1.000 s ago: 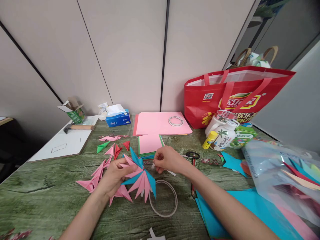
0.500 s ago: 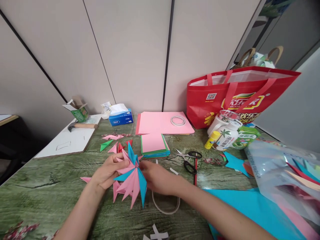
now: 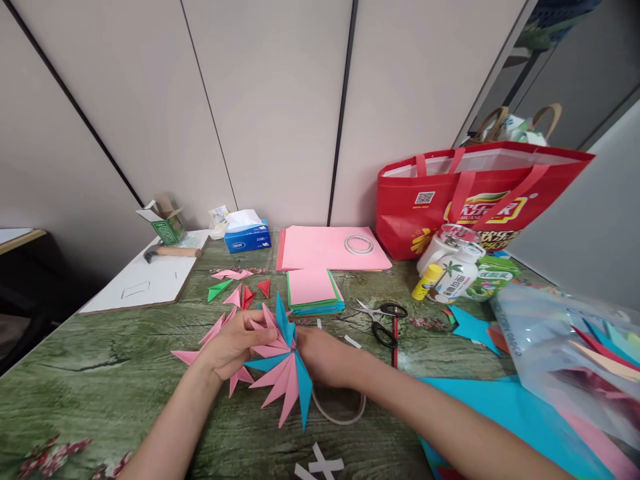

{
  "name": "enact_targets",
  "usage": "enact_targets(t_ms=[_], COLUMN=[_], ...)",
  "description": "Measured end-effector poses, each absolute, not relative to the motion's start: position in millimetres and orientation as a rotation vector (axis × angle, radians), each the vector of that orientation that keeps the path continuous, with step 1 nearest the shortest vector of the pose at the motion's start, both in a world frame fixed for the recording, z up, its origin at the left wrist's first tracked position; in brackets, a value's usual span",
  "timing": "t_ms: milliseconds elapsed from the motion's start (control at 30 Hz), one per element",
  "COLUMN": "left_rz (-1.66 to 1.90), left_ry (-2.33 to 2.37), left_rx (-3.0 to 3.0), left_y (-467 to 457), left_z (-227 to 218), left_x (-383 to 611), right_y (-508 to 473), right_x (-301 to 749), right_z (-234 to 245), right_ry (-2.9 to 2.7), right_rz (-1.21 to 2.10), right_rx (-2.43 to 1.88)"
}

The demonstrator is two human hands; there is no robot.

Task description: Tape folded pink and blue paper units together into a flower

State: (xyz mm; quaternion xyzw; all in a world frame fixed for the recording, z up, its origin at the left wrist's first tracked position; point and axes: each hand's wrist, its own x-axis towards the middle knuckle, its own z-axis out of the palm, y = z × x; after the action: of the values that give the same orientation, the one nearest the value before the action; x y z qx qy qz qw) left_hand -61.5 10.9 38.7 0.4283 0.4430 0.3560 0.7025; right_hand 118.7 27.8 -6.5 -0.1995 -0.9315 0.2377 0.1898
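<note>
My left hand [image 3: 237, 343] pinches a pink-and-blue folded-paper flower [image 3: 283, 380] by its upper-left points. Its long pointed pieces fan out from a centre, most of them pink with a few blue. At the right of that centre, my right hand [image 3: 320, 357] is closed on the flower, its fingertips partly hidden. More pink folded pieces [image 3: 215, 330] lie on the table beyond and beneath the left hand. Below the right hand is a white tape ring [image 3: 345, 422], partly covered by the wrist.
Small square papers [image 3: 313, 287] are stacked ahead, with scissors [image 3: 383, 320] to their right. Red and green folded pieces lie left of them. A hammer [image 3: 175, 251] rests on a white board. A glue stick [image 3: 427, 281], bottles and a red bag [image 3: 415, 213] stand at right.
The flower and both hands have shifted a little to the right, and the flower has turned slightly. The whole view has also moved slightly. Both hands keep their hold.
</note>
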Motion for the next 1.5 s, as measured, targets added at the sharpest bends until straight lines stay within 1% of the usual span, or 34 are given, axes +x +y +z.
enact_targets(t_ms=[100,167,267,367,467,533,633,800,900,967,1133,1333,1500], left_rz=[0.808,0.81,0.793,0.774,0.758,0.749,0.741,0.768,0.765,0.754,0.772,0.773,0.804], left_ry=[1.068,1.123,1.198,1.219,1.203,1.196,1.188,1.213,1.233,1.253,1.253,1.259,1.275], left_rx=[0.951,0.981,1.033,1.052,1.04,1.02,1.007,0.973,0.986,1.002,1.086,1.122,1.077], left_y=[11,11,11,12,12,12,12,13,12,12,12,11,10], left_z=[39,39,38,35,32,30,28,30,33,34,31,29,28], left_x=[-57,-54,-50,-47,-45,-44,-43,-41,-40,-40,-39,-36,-35], right_y=[39,47,57,61,61,61,60,58,54,50,46,48,46], right_x=[145,157,167,170,170,170,171,171,171,170,165,159,152], right_z=[5,10,15,18,20,21,22,31,37,38,33,26,21], right_ry=[-2.45,-2.165,-1.694,-1.344,-1.138,-1.036,-0.924,-0.907,-1.011,-1.147,-1.474,-1.372,-1.276], right_rz=[0.766,0.94,1.331,1.681,1.954,2.093,2.203,2.304,2.289,2.217,1.905,1.871,1.852], right_rx=[-0.713,-0.817,-0.943,-0.911,-0.829,-0.788,-0.76,-0.72,-0.739,-0.78,-0.94,-1.057,-1.035])
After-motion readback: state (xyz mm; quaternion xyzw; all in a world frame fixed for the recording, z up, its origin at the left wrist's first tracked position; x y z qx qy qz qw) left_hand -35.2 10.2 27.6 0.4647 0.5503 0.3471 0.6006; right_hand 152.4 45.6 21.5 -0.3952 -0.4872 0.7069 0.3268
